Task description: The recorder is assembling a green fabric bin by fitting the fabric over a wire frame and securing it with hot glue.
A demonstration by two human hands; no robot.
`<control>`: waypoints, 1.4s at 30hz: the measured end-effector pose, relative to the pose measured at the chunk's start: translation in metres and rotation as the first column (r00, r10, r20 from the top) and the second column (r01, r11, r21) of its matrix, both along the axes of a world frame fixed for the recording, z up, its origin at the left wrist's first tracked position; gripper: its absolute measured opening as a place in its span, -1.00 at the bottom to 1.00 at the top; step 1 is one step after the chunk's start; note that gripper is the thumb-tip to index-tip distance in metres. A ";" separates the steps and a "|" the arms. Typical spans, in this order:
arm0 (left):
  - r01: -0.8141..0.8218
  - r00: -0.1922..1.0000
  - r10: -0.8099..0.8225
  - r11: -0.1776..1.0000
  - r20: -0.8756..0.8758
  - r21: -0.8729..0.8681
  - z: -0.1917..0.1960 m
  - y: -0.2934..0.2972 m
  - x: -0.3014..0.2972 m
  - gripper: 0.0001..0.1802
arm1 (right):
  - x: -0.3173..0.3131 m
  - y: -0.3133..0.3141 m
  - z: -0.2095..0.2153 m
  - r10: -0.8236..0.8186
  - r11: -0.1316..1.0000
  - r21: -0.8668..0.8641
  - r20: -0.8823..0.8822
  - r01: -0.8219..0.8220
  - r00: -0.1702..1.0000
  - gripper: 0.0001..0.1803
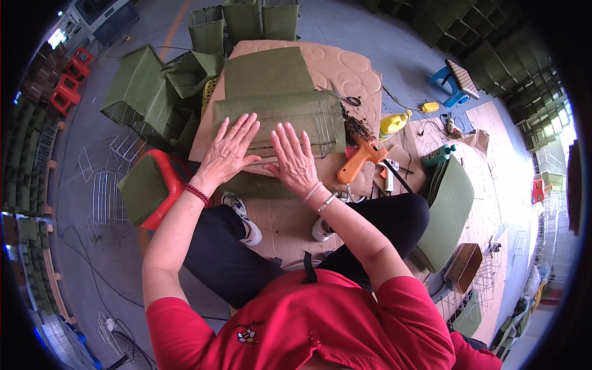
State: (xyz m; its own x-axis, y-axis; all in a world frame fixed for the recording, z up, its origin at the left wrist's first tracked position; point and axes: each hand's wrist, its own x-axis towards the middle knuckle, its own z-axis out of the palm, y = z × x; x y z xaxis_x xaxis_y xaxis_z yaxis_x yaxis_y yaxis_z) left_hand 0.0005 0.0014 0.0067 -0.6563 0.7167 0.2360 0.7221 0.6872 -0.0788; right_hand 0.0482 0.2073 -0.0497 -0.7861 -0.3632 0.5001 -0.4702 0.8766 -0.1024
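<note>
Head view: two hands lie palm-down at the near edge of a green fabric-covered wire frame (296,114).
The left hand (227,151) and right hand (295,159) are flat, fingers slightly spread, pinching nothing; how hard they press, I cannot tell. The frame lies on a cardboard-topped work surface (351,65) before the person, overlapping a flat green sheet (268,69) beyond it. An orange glue gun (357,163) rests just to the right, scissors (353,100) near the far right corner. The step in hand seems to be smoothing fabric against wire; the next move likely calls for even pressure and an edge kept aligned with the frame.
</note>
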 end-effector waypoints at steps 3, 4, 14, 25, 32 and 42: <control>-0.029 0.999 0.030 0.999 -0.026 0.040 0.004 0.002 0.008 -0.10 | 0.018 0.014 -0.002 0.031 0.996 -0.083 0.030 -0.029 0.999 -0.01; -0.041 0.998 0.044 0.996 -0.042 0.076 0.006 0.004 0.011 -0.10 | 0.023 0.024 -0.002 -0.002 0.996 -0.087 0.039 0.005 0.999 0.01; 0.010 0.995 -0.009 1.000 -0.101 0.002 -0.016 0.026 -0.001 -0.16 | 0.013 0.044 -0.013 -0.191 0.980 0.059 -0.016 0.191 0.982 -0.07; 0.033 0.999 -0.036 0.992 0.019 0.124 0.000 0.016 0.013 -0.04 | 0.005 0.044 0.025 -0.143 0.989 -0.045 0.023 0.144 0.989 -0.02; 0.040 0.998 -0.043 0.997 0.043 0.068 0.000 0.002 0.001 -0.09 | -0.002 0.052 0.013 -0.121 0.993 0.009 0.009 0.120 0.993 0.04; -0.018 0.996 0.033 0.983 -0.078 0.182 0.021 -0.006 0.009 -0.09 | 0.014 0.059 0.019 -0.179 0.983 -0.039 0.037 0.181 0.983 -0.01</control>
